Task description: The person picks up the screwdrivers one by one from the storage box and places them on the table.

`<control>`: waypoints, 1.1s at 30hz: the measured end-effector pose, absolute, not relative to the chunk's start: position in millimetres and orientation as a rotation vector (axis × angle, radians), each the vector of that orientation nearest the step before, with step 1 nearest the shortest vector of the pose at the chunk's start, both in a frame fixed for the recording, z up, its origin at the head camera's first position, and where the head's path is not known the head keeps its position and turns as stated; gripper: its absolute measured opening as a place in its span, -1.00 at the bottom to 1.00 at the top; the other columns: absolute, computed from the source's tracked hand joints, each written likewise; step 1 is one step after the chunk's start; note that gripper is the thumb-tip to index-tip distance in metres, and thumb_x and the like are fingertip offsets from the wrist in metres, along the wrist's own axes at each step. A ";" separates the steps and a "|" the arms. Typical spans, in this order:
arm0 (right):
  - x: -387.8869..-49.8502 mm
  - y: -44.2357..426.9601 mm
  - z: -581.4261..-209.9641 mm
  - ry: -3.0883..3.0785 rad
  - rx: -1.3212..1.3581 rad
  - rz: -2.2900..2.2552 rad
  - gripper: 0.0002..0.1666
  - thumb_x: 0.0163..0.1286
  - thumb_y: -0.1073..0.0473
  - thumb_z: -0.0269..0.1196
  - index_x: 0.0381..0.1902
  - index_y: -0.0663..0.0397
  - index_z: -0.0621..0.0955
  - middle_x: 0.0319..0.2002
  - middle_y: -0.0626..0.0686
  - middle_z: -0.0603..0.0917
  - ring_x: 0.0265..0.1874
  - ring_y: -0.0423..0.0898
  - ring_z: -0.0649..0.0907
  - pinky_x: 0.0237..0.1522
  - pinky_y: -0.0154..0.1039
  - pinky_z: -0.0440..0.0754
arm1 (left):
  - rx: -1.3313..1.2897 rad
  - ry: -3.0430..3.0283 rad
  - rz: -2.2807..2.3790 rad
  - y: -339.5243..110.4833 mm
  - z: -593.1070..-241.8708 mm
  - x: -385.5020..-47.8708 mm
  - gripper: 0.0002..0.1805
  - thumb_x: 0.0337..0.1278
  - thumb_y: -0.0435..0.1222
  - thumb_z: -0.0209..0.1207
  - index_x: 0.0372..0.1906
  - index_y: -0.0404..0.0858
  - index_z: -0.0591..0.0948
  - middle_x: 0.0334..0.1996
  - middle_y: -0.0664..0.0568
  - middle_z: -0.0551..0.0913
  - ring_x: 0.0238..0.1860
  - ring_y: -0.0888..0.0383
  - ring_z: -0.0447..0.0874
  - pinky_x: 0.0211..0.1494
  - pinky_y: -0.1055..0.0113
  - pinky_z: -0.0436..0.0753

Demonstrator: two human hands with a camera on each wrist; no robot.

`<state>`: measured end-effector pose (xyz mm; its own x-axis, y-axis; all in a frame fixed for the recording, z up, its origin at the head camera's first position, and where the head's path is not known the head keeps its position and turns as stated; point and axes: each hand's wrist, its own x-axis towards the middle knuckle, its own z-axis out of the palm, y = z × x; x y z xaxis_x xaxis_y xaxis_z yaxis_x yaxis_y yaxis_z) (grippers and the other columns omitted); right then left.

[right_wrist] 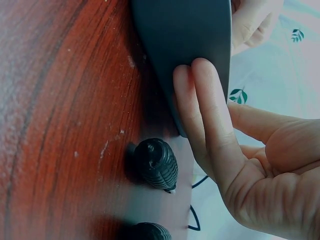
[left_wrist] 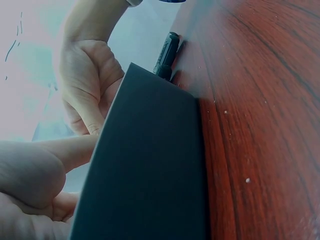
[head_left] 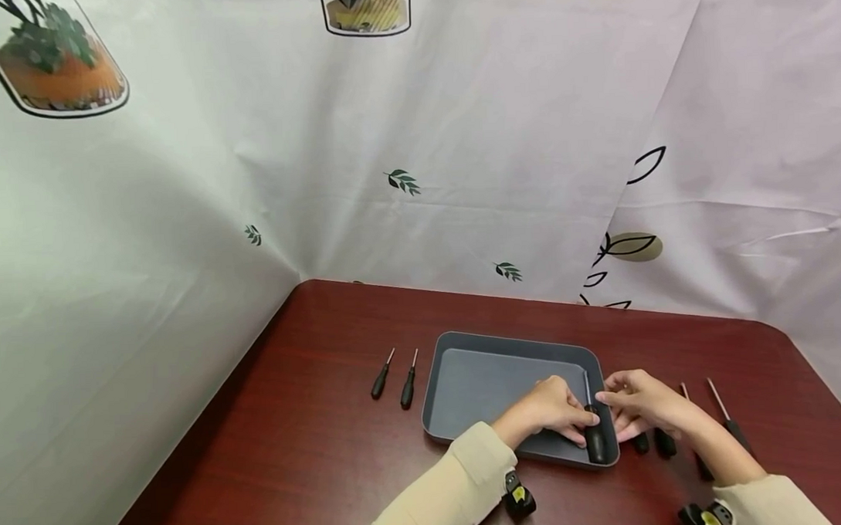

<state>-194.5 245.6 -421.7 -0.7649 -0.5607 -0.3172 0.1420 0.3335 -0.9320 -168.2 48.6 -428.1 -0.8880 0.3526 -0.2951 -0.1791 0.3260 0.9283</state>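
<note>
A grey rectangular tray [head_left: 458,340] lies on the table. Along its right inner side is a screwdriver [head_left: 595,442] with a black handle, its metal shaft pointing to the back. My left hand [head_left: 554,408] reaches over the tray's front wall and pinches that handle between thumb and fingers. At the tray's right side my right hand [head_left: 637,402] grips the wall; in the right wrist view two fingers [right_wrist: 210,100] lie against its outer face while the thumb reaches over the rim. The left wrist view shows the tray's outer wall [left_wrist: 150,150] hiding the screwdriver.
Two small screwdrivers, one [head_left: 380,380] beside another [head_left: 407,390], lie left of the tray. Several more black-handled screwdrivers [head_left: 735,431] lie to its right, partly hidden under my right forearm. A white patterned cloth [head_left: 458,137] hangs behind the dark red table [head_left: 273,422].
</note>
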 end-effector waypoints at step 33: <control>-195.5 246.1 -422.8 1.969 -0.396 -1.482 -0.59 0.55 0.29 0.06 0.05 0.68 0.33 -0.44 0.21 0.66 -0.53 0.01 0.75 -0.39 -0.04 0.78 | 0.033 2.121 1.650 53.3 -430.9 -170.8 -0.82 0.00 -0.47 0.45 -0.55 -0.38 0.65 -0.74 -0.16 0.64 -0.56 -0.14 0.75 -0.52 0.29 0.74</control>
<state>-195.5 246.1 -422.8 -0.7537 -0.5821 -0.3052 0.1320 0.3208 -0.9379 -170.8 53.3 -430.9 -0.8985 0.2878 -0.3315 -0.2505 0.2841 0.9255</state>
